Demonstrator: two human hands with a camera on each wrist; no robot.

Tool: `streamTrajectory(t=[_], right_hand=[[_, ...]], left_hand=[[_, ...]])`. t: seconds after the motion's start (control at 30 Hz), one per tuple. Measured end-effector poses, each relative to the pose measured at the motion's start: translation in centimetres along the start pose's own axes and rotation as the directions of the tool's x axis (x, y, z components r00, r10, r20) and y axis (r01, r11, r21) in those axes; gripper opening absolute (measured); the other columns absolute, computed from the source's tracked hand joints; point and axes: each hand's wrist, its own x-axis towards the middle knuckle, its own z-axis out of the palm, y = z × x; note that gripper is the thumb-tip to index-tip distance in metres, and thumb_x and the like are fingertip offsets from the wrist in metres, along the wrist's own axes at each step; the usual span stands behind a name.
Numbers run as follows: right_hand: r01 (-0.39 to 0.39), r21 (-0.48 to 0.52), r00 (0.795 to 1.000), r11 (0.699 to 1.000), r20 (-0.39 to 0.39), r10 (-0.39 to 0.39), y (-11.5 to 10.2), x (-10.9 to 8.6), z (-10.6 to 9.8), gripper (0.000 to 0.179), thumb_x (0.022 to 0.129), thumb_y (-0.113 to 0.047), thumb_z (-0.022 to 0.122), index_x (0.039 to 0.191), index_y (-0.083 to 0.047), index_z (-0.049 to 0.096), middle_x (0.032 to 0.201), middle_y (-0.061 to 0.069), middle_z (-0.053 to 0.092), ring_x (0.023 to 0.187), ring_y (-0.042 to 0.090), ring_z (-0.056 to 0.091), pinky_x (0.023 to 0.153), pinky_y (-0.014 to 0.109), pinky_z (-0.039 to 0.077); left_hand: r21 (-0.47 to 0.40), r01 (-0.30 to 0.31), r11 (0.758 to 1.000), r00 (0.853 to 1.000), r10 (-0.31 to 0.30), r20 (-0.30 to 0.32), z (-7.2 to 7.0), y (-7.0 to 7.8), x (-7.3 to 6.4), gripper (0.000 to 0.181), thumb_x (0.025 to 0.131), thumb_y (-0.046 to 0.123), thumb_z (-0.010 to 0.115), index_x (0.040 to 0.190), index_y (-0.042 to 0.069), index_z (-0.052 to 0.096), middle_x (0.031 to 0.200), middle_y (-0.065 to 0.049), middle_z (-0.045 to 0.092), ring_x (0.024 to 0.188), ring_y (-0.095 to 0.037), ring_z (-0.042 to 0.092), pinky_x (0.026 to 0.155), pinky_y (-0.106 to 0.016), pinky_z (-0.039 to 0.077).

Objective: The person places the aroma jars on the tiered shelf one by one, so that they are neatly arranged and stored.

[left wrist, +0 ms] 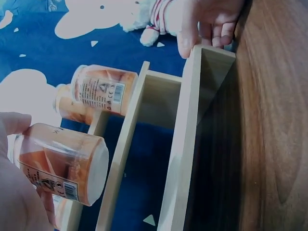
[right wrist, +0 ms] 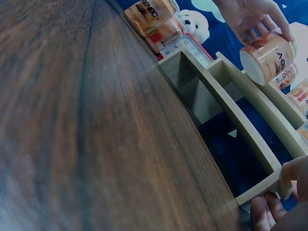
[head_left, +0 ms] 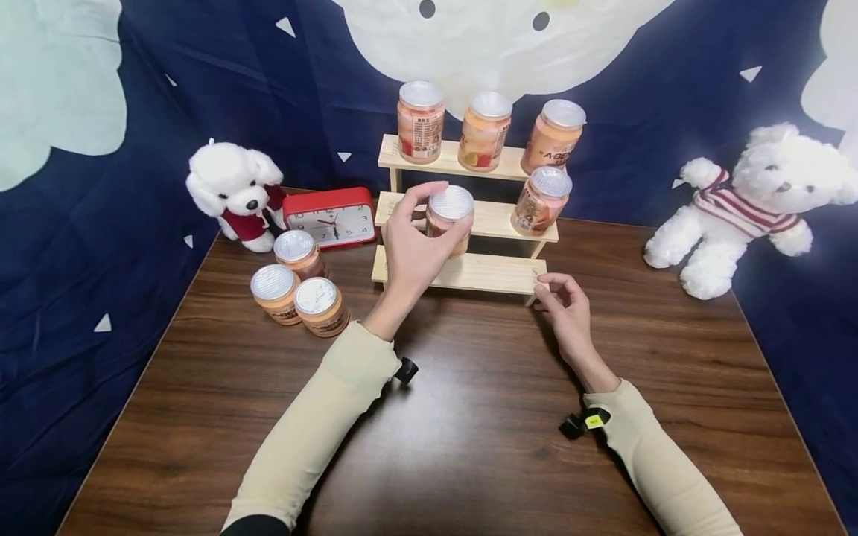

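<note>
My left hand [head_left: 414, 242] grips a jar of orange-coloured fruit [head_left: 450, 203] by its sides, thumb and fingers near its pale lid. In the right wrist view this jar [right wrist: 270, 57] hangs in the air, its base apart from the steps. The wooden three-step display rack [head_left: 489, 274] stands below and behind it. At the rack's right front corner, my right hand [head_left: 570, 316] pinches the end of the lowest step, thumb on top. Three similar jars stand on the top step, including a middle one [head_left: 485, 132]. Another jar [head_left: 541, 201] occupies the middle step's right end.
Three more jars, one in front [head_left: 322, 307], stand grouped on the table [head_left: 469, 432] left of the rack. Behind them are a red alarm clock [head_left: 331, 217] and a white plush dog [head_left: 234, 190]. A striped-sweater teddy bear [head_left: 744, 201] sits at the right.
</note>
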Motion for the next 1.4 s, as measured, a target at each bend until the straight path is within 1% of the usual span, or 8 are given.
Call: streamTrajectory(t=[0.27,0.53,0.73,0.9,1.07,1.17,1.27,1.4], right_hand=[[0.011,0.002,1.000,1.000,0.001,-0.011,0.0,0.1,0.0,0.023,0.103,0.009,0.070,0.122,0.019,0.062,0.092,-0.002,0.065,0.074,0.009,0.066,0.069,0.020,0.062],[0.006,0.007,1.000,1.000,0.001,-0.006,0.1,0.0,0.0,0.024,0.102,0.008,0.071,0.122,0.018,0.063,0.092,-0.001,0.065,0.073,0.009,0.066,0.069,0.021,0.062],[0.002,0.008,1.000,1.000,-0.005,-0.002,0.0,0.0,-0.1,0.022,0.102,0.008,0.071,0.122,0.017,0.063,0.091,-0.001,0.064,0.073,0.009,0.066,0.069,0.020,0.062],[0.009,0.003,1.000,1.000,-0.002,-0.009,-0.2,0.0,0.0,0.024,0.103,0.008,0.071,0.123,0.018,0.062,0.090,-0.001,0.063,0.073,0.009,0.066,0.068,0.020,0.061],[0.010,0.009,1.000,1.000,-0.003,-0.010,-0.1,0.1,0.0,0.021,0.103,0.008,0.070,0.121,0.017,0.064,0.091,-0.002,0.065,0.074,0.010,0.066,0.068,0.020,0.061],[0.005,-0.002,1.000,1.000,0.000,-0.005,0.0,0.1,0.0,0.021,0.103,0.007,0.070,0.121,0.016,0.064,0.092,-0.002,0.066,0.074,0.009,0.066,0.069,0.020,0.061],[-0.004,-0.001,1.000,1.000,-0.004,0.004,0.0,0.0,0.0,0.021,0.103,0.007,0.071,0.121,0.016,0.064,0.092,-0.001,0.066,0.074,0.010,0.066,0.069,0.020,0.061],[-0.008,0.006,1.000,1.000,-0.009,0.008,0.0,0.0,0.1,0.021,0.103,0.007,0.071,0.121,0.016,0.064,0.091,-0.001,0.065,0.073,0.009,0.066,0.068,0.020,0.062]], left_hand=[[-0.086,0.067,0.994,0.998,-0.069,-0.013,0.5,-0.3,0.9,0.049,0.082,0.018,0.097,0.127,0.009,0.079,0.121,-0.006,0.079,0.097,-0.016,0.070,0.078,-0.027,0.061],[-0.075,0.082,0.994,0.997,-0.082,-0.002,1.2,-0.4,1.3,0.050,0.081,0.019,0.098,0.126,0.009,0.078,0.115,-0.008,0.077,0.096,-0.014,0.070,0.077,-0.022,0.061],[-0.076,0.040,0.996,0.999,-0.039,0.013,2.1,-0.8,1.6,0.050,0.081,0.017,0.099,0.126,0.007,0.077,0.122,-0.005,0.079,0.097,-0.017,0.070,0.078,-0.023,0.061],[-0.051,0.028,0.998,0.999,-0.027,0.026,2.4,-1.3,1.8,0.052,0.084,0.017,0.098,0.129,0.009,0.075,0.128,-0.004,0.077,0.102,-0.015,0.069,0.084,-0.023,0.058],[-0.024,-0.046,0.999,0.999,0.047,0.023,2.4,-1.8,1.6,0.051,0.086,0.022,0.098,0.128,0.008,0.073,0.138,-0.005,0.073,0.116,-0.018,0.067,0.097,-0.030,0.055],[0.006,-0.080,0.997,0.997,0.080,0.013,2.4,-2.2,1.2,0.050,0.087,0.023,0.098,0.128,0.007,0.075,0.144,-0.009,0.067,0.123,-0.020,0.064,0.103,-0.031,0.054],[0.037,-0.096,0.995,0.995,0.095,0.032,2.3,-2.5,1.0,0.053,0.089,0.024,0.097,0.135,0.007,0.074,0.148,-0.013,0.060,0.125,-0.022,0.061,0.105,-0.032,0.052],[0.077,-0.125,0.989,0.989,0.118,0.091,1.7,-2.8,0.7,0.060,0.093,0.023,0.091,0.148,0.012,0.070,0.150,-0.016,0.054,0.131,-0.025,0.057,0.110,-0.035,0.050]])
